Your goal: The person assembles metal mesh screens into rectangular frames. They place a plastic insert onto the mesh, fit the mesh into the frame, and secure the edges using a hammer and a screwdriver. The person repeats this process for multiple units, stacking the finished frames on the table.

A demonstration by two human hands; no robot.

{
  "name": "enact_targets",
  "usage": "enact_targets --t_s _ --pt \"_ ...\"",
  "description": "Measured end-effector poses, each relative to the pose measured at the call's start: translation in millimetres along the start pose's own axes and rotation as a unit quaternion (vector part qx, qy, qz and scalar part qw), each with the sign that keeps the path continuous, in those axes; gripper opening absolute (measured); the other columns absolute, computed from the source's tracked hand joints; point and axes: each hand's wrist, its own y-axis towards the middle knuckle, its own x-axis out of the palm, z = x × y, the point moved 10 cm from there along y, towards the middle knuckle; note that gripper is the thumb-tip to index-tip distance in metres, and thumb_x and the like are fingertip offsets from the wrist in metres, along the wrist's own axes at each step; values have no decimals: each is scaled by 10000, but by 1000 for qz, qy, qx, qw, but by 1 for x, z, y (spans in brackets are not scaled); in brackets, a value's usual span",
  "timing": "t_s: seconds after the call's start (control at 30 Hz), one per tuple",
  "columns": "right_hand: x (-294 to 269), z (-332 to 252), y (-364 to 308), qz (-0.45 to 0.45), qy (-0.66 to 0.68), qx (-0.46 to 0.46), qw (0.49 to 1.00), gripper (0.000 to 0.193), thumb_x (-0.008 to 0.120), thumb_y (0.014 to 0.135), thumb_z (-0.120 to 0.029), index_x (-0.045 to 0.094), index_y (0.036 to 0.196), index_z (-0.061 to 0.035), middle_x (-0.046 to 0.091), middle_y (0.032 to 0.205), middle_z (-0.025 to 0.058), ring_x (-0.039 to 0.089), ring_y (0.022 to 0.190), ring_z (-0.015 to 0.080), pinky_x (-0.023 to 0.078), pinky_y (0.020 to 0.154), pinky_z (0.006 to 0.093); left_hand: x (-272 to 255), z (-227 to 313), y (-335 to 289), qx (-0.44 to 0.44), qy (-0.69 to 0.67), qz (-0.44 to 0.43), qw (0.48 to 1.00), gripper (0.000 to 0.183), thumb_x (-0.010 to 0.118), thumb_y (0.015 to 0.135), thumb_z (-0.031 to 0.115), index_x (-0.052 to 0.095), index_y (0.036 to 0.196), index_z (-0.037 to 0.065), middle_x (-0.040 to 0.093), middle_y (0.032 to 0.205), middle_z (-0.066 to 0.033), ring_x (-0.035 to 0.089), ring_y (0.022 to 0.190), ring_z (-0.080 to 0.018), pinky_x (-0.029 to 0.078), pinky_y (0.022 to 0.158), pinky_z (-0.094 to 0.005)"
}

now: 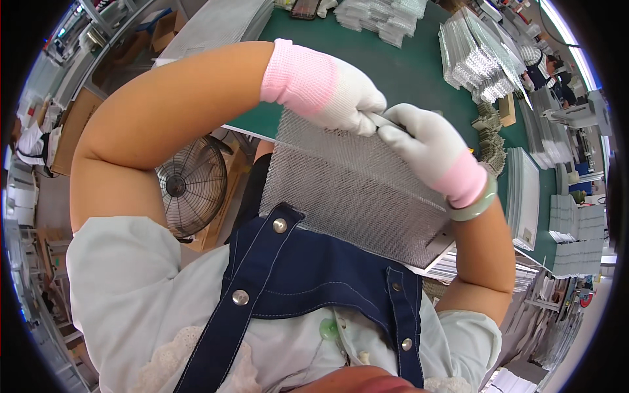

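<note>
My left hand (350,98), in a white glove with a pink cuff, is closed in a pinch on a short pale grey strip (385,122). From the other side my right hand (426,141), gloved the same way, pinches that strip between thumb and fingers. What kind of part the strip is, I cannot make out. Just below both hands, a silver metal mesh sheet (354,190) spans from the table edge to my navy apron (327,268). Its far edge runs beneath my fingers, partly hidden by the gloves.
The green table (419,75) carries stacks of silver mesh sheets (475,56) at the far right and more mesh pieces (383,16) at the back. White-edged panels (524,196) lie on the right. A black floor fan (190,187) stands at the left, below my left arm.
</note>
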Motion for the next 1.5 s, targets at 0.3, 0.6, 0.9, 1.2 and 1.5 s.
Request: enact_targets --t_s 0.3,0.6,0.9,1.2,1.5 --pt "10 1 -3 139 -146 -127 971 206 582 943 -285 579 864 -95 603 713 131 630 661 325 492 587 426 4 2 -8 45 179 165 969 277 573 936 317 635 913 48 643 701 -131 652 675 -344 532 635 -419" --pt "-1 5 -16 193 -269 -104 938 313 611 932 -356 580 768 -91 577 644 102 601 589 313 473 547 413 3 -11 -16 72 186 218 955 256 567 939 300 617 877 57 581 609 -120 612 592 -354 501 574 -440" --pt "4 23 -5 131 -84 -61 986 316 629 927 -361 671 887 -50 632 725 138 629 689 316 485 618 386 22 -46 -13 -23 -73 12 997 273 492 986 279 600 1006 28 589 801 -106 590 779 -244 465 728 -379" --pt "18 31 0 87 -210 -21 974 399 560 961 -407 606 815 -39 606 697 169 621 675 351 483 619 432 19 -36 -21 26 113 124 985 273 492 988 311 606 982 63 644 793 -126 645 782 -310 501 707 -416" --pt "17 32 3 124 -205 -44 970 381 555 964 -386 573 781 -52 614 720 158 615 666 358 482 608 451 16 -46 -25 5 80 141 987 216 517 960 249 604 911 57 622 743 -140 632 725 -330 501 682 -421"
